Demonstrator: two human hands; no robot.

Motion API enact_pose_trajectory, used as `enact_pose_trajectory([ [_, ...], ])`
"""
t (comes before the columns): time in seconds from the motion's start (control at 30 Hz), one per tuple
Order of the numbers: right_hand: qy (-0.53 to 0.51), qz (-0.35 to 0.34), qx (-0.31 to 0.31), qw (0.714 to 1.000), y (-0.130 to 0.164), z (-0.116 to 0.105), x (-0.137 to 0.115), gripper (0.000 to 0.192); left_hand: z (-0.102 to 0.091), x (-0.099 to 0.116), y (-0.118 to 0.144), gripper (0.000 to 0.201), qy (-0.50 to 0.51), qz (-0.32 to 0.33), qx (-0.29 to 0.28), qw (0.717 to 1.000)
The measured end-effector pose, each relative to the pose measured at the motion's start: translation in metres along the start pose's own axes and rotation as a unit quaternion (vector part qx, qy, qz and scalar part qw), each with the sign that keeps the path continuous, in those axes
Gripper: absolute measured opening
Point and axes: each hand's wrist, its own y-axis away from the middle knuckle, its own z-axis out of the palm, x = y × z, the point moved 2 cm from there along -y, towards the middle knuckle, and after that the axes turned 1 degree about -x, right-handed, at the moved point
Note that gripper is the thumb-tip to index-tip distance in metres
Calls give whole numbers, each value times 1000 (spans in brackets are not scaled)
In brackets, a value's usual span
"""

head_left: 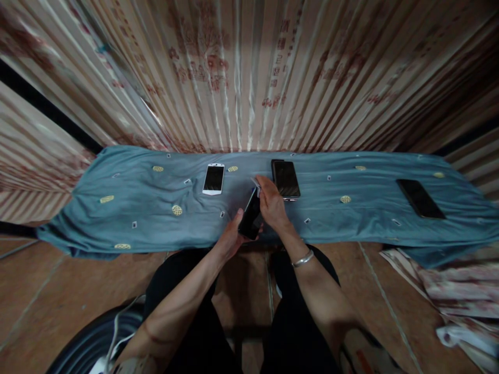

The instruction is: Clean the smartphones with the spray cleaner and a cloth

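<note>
left hand (pixel 234 232) gripping black phone (pixel 249 219) over near edge of blue cloth (pixel 374 205), right hand (pixel 272 206) at phone's upper end, fingers curled on small pale item (pixel 255 182), unclear what, white phone (pixel 213 179) to left, stacked phones (pixel 287 179) just beyond right hand, dark phone (pixel 420 198) far right
</note>
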Motion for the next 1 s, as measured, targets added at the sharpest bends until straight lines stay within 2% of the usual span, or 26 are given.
enact_pose_trajectory([
  [0.4,35,-21,-51,998,9,2,-15,57,4,7,4,51,28,4,34,999],
  [0.77,38,-60,-75,995,24,13,-29,53,9,14,4,57,81,6,65,995],
  [1.0,34,-87,-94,991,36,15,-40,54,11,20,5,56,110,4,104,989],
])
